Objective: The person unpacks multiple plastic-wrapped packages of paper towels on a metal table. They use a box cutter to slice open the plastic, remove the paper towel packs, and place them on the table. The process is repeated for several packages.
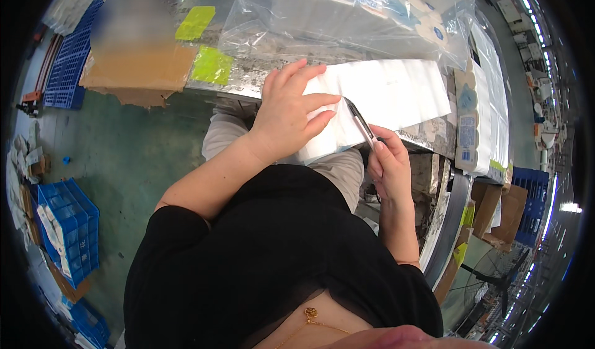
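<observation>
A long white pack of paper rolls (pixel 396 88), its wrap creased, lies across the near edge of the worktable and over my lap. My left hand (pixel 290 110) rests on its left part with the fingers spread, holding nothing. My right hand (pixel 389 160) is closed around a pair of scissors (pixel 361 118) at the pack's near edge. The slim dark blades point up and left over the white wrap, their tip close to my left fingertips. My palm and fingers partly hide the scissors' handles.
A large clear plastic bag (pixel 365 17) of wrapped rolls lies behind the pack. More rolls (pixel 468 113) stand right. Yellow-green tape (pixel 212 64) marks the metal table (pixel 248 79). A cardboard box (pixel 139 70) is left; a blue crate (pixel 77 231) sits on the floor. A fan (pixel 496 281) stands lower right.
</observation>
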`<state>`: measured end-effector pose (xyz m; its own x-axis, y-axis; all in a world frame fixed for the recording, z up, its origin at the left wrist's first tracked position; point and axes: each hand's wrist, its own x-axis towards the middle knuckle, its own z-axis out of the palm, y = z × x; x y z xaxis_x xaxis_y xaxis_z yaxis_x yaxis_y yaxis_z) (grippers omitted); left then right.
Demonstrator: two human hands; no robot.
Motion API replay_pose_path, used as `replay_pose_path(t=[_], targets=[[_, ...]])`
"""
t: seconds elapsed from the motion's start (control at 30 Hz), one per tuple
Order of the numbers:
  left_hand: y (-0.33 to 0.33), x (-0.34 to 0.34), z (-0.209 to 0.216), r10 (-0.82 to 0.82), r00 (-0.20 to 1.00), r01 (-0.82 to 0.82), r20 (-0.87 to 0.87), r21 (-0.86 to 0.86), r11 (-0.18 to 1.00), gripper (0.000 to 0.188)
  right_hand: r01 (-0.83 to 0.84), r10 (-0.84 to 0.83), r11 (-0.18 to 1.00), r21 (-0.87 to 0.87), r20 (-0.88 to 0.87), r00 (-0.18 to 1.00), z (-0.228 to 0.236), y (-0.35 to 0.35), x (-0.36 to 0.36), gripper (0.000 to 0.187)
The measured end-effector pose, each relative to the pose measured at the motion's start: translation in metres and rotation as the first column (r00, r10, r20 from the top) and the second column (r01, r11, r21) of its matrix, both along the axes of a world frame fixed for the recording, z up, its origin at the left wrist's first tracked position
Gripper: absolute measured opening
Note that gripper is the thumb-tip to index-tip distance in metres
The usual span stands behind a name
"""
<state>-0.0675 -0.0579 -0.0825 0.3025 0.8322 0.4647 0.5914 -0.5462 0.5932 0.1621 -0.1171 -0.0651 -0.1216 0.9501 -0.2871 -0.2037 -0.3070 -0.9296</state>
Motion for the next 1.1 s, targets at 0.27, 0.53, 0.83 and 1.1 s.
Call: replay_pose_path(t=[0.27,0.53,0.83,1.1], targets=[[0.000,0.001,0.012,-0.019,0.999,0.022,-0.031,0.084,0.996,0.025,-0.050,0.054,0.999,0.019,-0.296,0.954,-0.006,0.001,0.011,0.031],[0.006,0.006,0.024,0.018,0.996,-0.017,-0.091,0.018,1.000,0.014,0.037,-0.050,0.985,0.166,0.073,0.996,0.006,0.001,0.007,0.030],[0.032,0.016,0.035,-0.144,0.968,0.143,-0.205,-0.017,0.990,0.010,0.063,-0.084,0.984,0.167,0.121,0.989,0.004,-0.004,0.009,0.030],[0.045,0.009,0.037,0.007,0.983,-0.023,0.181,0.088,0.996,0.012,0.039,-0.066,0.981,0.188,0.140,0.988,0.001,-0.008,0.011,0.031]])
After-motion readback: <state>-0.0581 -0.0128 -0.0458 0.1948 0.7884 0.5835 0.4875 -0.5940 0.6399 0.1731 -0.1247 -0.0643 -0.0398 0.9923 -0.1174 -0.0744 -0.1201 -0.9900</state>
